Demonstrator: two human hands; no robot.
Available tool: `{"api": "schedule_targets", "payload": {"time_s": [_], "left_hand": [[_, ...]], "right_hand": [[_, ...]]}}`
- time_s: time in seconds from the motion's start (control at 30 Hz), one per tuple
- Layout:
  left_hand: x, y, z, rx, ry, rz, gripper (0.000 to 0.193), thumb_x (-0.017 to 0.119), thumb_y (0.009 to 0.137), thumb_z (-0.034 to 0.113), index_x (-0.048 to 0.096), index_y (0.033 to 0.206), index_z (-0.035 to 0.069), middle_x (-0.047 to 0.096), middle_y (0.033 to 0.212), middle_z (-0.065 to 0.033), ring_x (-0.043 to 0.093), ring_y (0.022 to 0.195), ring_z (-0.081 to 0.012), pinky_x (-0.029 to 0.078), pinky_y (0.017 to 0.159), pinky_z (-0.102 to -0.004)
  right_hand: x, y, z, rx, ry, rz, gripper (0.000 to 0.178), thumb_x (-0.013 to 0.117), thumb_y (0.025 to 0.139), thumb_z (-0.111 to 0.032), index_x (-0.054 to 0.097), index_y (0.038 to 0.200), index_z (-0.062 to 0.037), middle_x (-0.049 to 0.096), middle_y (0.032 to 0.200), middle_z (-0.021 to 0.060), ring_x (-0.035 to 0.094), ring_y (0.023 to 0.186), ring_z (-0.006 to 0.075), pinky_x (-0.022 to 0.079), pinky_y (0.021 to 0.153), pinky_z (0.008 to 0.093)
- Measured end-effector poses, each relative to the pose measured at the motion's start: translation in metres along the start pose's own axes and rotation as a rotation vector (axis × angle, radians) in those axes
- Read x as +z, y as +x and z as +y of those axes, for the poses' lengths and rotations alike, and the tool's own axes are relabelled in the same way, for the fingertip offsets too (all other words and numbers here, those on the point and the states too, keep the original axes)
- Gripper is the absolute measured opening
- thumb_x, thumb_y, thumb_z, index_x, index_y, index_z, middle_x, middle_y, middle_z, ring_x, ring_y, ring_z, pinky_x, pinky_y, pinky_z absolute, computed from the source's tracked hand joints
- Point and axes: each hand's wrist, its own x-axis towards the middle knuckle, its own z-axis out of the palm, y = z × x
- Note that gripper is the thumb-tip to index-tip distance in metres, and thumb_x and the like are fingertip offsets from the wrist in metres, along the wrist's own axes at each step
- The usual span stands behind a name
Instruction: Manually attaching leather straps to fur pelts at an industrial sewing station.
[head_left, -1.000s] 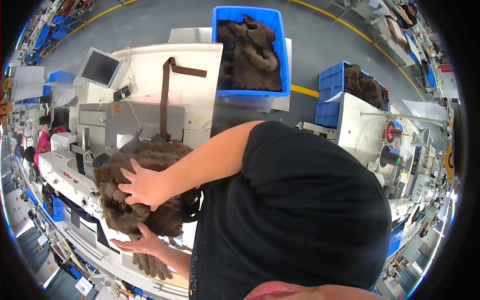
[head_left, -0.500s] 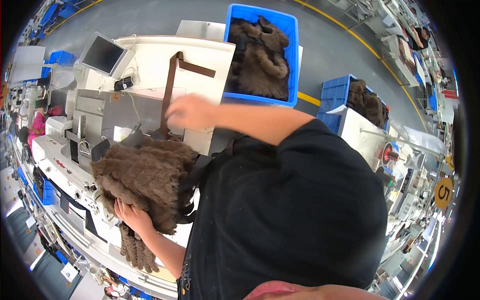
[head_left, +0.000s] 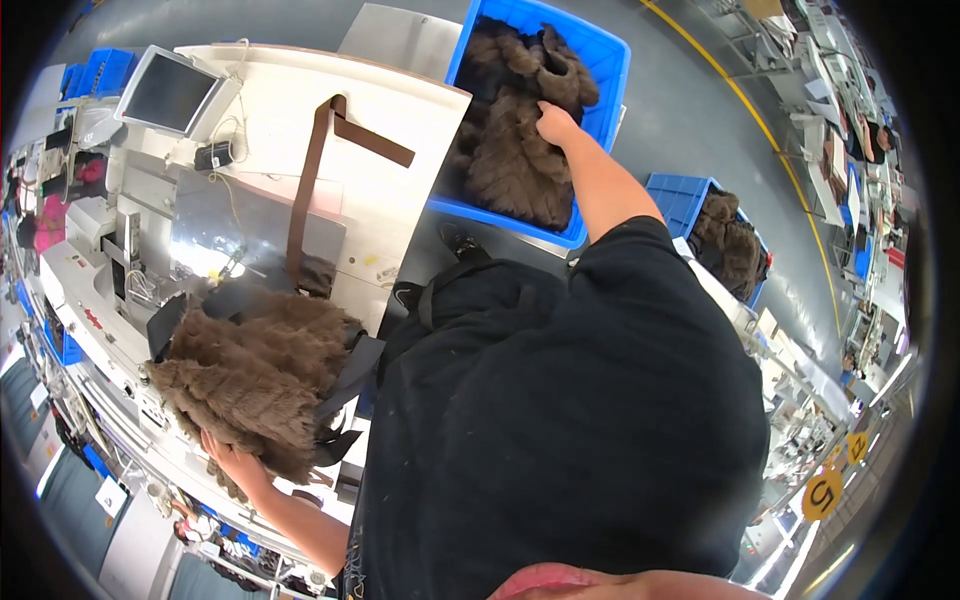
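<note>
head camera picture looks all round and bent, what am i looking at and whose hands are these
No robot here: these are a person's bare hands, seen from a wide fisheye camera on their head, which bends straight edges. The left hand touches a brown furry piece at the worktable, with black straps around it. The right hand reaches into a blue bin and touches brown fur; whether it grips any is unclear. A brown strip lies on the table.

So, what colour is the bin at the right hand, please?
The bin is blue, clearest in the head view.
</note>
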Motion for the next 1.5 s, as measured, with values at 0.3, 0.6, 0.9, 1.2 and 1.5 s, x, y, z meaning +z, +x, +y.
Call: {"api": "schedule_targets", "payload": {"time_s": [0.3,0.6,0.9,1.2,1.5], "left_hand": [[0.0,-0.013,-0.011,-0.031,-0.029,0.027,0.059,0.04,0.101,0.043,0.046,0.143,0.002,0.034,0.152,-0.0252,0.032,0.141,-0.0393,0.025,0.116,-0.0483],[0.004,-0.005,-0.016,-0.085,-0.022,0.08,0.058,0.039,0.101,0.039,0.045,0.143,0.0,0.038,0.151,-0.0243,0.033,0.14,-0.0418,0.023,0.118,-0.049],[0.011,-0.016,-0.032,-0.012,-0.16,0.106,0.048,0.04,0.095,0.019,0.048,0.14,0.002,0.039,0.148,-0.0231,0.037,0.136,-0.04,0.028,0.116,-0.0457],[0.006,-0.008,0.036,0.141,-0.048,0.171,0.046,0.048,0.081,-0.004,0.057,0.126,-0.005,0.053,0.138,-0.0193,0.041,0.133,-0.0393,0.034,0.112,-0.0437],[-0.003,-0.01,0.052,0.116,0.045,0.275,0.032,0.055,0.087,0.018,0.064,0.116,0.009,0.055,0.139,-0.003,0.047,0.129,-0.0279,0.042,0.1,-0.0557]], "right_hand": [[-0.037,0.03,-0.005,0.05,-0.222,-0.417,0.064,0.072,0.065,-0.021,0.059,0.123,0.0017,0.059,0.129,0.0247,0.055,0.123,0.0376,0.046,0.099,0.044],[-0.117,-0.078,-0.061,-0.3,-0.14,-0.41,0.049,0.083,0.059,-0.028,0.072,0.094,0.0039,0.069,0.091,0.0242,0.067,0.092,0.0392,0.053,0.084,0.0443],[-0.078,-0.116,-0.063,-0.37,-0.344,-0.388,0.032,0.067,0.064,-0.022,0.07,0.081,0.0053,0.069,0.09,0.0269,0.068,0.089,0.0418,0.056,0.08,0.0478],[-0.169,-0.157,-0.109,-0.315,-0.487,-0.403,0.043,0.079,0.074,-0.024,0.06,0.098,0.0059,0.063,0.106,0.0296,0.058,0.105,0.0459,0.049,0.087,0.0473],[-0.255,-0.275,-0.258,-0.579,0.256,-0.165,0.043,0.079,0.077,-0.014,0.06,0.112,0.0045,0.066,0.106,0.0159,0.063,0.102,0.0315,0.048,0.092,0.038]]}}
